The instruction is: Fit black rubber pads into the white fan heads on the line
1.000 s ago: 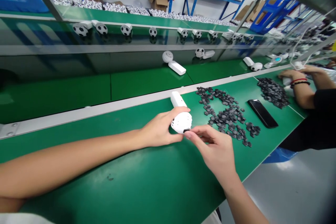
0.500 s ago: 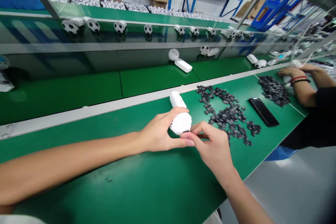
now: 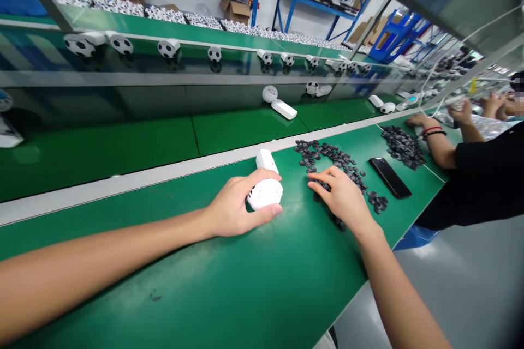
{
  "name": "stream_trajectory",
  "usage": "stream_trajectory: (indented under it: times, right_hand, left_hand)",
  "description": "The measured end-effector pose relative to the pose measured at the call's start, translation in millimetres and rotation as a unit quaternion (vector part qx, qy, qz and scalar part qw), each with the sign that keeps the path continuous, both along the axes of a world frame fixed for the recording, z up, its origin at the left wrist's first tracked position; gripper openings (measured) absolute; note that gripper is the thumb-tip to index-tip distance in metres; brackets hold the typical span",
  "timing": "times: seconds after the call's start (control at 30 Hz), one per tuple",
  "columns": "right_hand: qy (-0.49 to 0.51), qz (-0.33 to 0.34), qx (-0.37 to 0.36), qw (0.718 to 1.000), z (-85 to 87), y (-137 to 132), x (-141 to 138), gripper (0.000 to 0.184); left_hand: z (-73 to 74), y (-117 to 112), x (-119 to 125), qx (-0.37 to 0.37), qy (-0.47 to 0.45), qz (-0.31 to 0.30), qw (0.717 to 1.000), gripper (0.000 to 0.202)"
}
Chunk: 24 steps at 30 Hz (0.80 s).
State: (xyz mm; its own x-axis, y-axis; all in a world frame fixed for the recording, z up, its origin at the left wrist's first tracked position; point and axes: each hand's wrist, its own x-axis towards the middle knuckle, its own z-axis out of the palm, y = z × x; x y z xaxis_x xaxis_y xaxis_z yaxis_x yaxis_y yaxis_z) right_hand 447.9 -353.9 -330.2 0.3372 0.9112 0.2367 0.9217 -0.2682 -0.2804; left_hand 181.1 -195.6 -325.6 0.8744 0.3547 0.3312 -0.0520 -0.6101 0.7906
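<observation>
My left hand (image 3: 239, 204) is closed around the round head of a white handheld fan (image 3: 266, 194), thumb on the near side and fingers over the far side. The fan's blocky white handle (image 3: 267, 160) points away, toward the conveyor. At the edge of a loose pile of small black plastic pieces (image 3: 338, 155), my right hand (image 3: 338, 191) hovers with thumb and index finger apart. Nothing shows between those fingertips. The hand hides part of the pile.
A black phone (image 3: 390, 177) lies right of the pile. Beyond the metal rail, the green conveyor (image 3: 155, 139) carries another white fan (image 3: 283, 109). Football-patterned fans (image 3: 167, 48) line the ledge behind. At right, a co-worker's arm (image 3: 440, 144) is beside a second black pile (image 3: 403, 147).
My right hand has left the fan's rim, where it pinched a small dark piece, and moved right to the black pile. My left hand still holds the fan. The view has shifted slightly.
</observation>
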Motion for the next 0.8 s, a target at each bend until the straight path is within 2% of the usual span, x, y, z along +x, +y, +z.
stream_trajectory:
  times: [0.13,0.2,0.27,0.33,0.4,0.43,0.5,0.6,0.8]
  right_hand:
    - [0.034,0.039,-0.004,0.999,-7.7,6.7,15.3,0.032]
    - [0.073,0.04,0.023,0.996,-5.0,8.8,10.7,0.033]
    - [0.165,0.023,0.048,0.985,0.3,7.8,-0.9,0.034]
    - [0.314,0.009,0.051,0.948,7.0,3.1,-18.2,0.034]
    - [0.452,0.016,0.032,0.891,14.5,-4.2,-38.5,0.033]
    - [0.49,0.02,0.022,0.871,18.3,-8.1,-48.7,0.032]
    - [0.527,0.02,0.003,0.85,25.6,-14.4,-67.2,0.03]
    - [0.539,0.007,-0.012,0.842,33.1,-16.9,-87.0,0.024]
    - [0.507,0.026,0.012,0.861,31.6,-5.2,-102.1,0.02]
  left_hand:
    - [-4.1,-0.9,1.1,-0.014,0.021,0.003,1.0,0.052]
    - [-7.2,-2.3,0.5,-0.012,0.03,0.018,0.999,0.057]
    - [-10.6,-3.6,-0.3,0.014,0.005,0.028,1.0,0.059]
    - [-13.7,-4.3,-0.5,0.046,-0.039,0.013,0.998,0.059]
    - [-16.2,-4.4,0.2,0.057,-0.066,-0.009,0.996,0.056]
    - [-17.1,-4.2,0.7,0.054,-0.071,-0.013,0.996,0.054]
    - [-18.0,-3.8,1.9,0.044,-0.072,-0.006,0.996,0.052]
    - [-17.9,-3.8,3.1,0.036,-0.059,-0.006,0.998,0.049]
    - [-17.6,-4.2,3.6,0.029,-0.032,-0.027,0.999,0.054]
